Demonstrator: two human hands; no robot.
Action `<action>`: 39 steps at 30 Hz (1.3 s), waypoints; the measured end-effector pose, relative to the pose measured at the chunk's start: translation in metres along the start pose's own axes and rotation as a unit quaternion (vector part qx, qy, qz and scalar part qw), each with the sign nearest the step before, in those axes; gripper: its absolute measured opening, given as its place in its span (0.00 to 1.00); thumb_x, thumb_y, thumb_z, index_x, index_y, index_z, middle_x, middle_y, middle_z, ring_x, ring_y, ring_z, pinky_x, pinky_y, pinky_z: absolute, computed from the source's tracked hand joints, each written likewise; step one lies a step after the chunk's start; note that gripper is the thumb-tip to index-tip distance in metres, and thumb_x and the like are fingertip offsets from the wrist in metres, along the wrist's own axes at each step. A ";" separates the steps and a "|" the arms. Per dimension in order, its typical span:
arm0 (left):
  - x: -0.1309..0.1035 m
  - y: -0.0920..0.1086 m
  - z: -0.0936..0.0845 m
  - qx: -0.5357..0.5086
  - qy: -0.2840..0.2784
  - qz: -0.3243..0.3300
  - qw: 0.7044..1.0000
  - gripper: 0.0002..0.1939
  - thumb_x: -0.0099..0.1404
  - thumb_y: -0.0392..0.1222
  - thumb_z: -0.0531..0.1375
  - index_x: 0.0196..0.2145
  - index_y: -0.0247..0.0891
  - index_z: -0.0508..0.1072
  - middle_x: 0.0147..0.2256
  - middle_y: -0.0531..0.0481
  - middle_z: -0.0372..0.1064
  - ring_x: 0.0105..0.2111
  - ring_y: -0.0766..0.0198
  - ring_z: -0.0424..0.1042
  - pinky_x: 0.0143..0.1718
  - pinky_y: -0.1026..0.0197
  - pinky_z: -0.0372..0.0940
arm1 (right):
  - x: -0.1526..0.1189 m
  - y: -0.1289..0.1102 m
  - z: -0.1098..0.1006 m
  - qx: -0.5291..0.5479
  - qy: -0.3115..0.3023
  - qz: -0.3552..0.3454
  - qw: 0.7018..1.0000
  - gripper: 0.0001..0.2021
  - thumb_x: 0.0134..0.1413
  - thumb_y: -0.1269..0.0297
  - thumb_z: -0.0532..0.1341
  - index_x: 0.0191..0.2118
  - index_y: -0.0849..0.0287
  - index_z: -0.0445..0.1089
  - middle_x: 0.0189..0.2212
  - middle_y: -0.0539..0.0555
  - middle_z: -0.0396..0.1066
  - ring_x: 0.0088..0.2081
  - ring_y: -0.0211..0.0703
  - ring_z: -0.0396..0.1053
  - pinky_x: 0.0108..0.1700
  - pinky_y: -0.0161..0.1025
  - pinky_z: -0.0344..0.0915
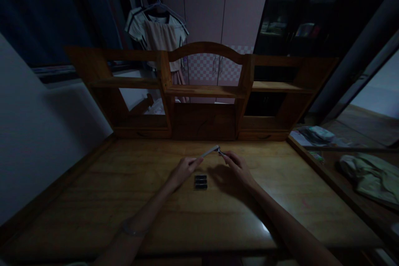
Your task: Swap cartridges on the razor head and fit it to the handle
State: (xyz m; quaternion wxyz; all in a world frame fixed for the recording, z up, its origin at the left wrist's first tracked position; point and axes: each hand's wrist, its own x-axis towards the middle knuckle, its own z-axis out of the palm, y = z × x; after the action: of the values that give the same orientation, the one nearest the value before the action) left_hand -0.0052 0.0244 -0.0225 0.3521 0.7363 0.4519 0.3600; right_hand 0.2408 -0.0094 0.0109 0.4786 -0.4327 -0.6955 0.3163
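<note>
My left hand (186,169) is closed round the near end of a thin, pale bar-like tool (210,150), which points up and to the right. Close to its far tip, my right hand (237,165) pinches a small shiny metal piece (220,151). The two objects meet or nearly meet; whether they touch is too small to tell. Below and between the hands, several small dark cylinders, like batteries (200,182), lie side by side on the wooden desk (149,208).
A wooden shelf unit (204,90) stands along the desk's back edge. At the right, beyond a raised wooden edge, lie a pale crumpled cloth (370,176) and a plastic-wrapped bundle (321,134). A white wall (40,145) borders the left side.
</note>
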 end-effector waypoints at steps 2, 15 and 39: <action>0.001 -0.002 0.000 -0.002 -0.001 0.001 1.000 0.24 0.65 0.57 0.50 0.21 0.34 0.59 0.22 0.55 0.48 0.24 0.69 0.50 0.25 0.66 0.46 | 0.000 -0.001 0.001 0.000 -0.002 -0.002 1.000 0.14 0.63 0.54 0.53 0.45 0.55 0.71 0.38 0.53 0.70 0.39 0.45 0.66 0.42 0.39 0.61; -0.001 0.009 -0.001 -0.075 0.007 -0.037 0.997 0.24 0.64 0.57 0.50 0.20 0.36 0.56 0.20 0.56 0.45 0.22 0.70 0.47 0.23 0.65 0.42 | 0.003 -0.001 -0.001 0.020 0.004 0.000 1.000 0.13 0.63 0.56 0.53 0.45 0.55 0.70 0.38 0.52 0.70 0.40 0.45 0.65 0.40 0.38 0.60; -0.002 0.007 0.000 -0.044 -0.009 -0.018 0.999 0.24 0.64 0.57 0.50 0.20 0.37 0.53 0.21 0.56 0.44 0.23 0.70 0.47 0.24 0.65 0.42 | 0.001 0.006 0.000 0.054 -0.003 0.044 0.998 0.15 0.61 0.53 0.54 0.42 0.55 0.72 0.35 0.53 0.68 0.37 0.45 0.64 0.39 0.39 0.60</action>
State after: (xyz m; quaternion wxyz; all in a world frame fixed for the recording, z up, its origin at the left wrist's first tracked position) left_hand -0.0034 0.0208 -0.0171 0.3944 0.7151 0.4459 0.3664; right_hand 0.2425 -0.0054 0.0060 0.4847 -0.4359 -0.6590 0.3751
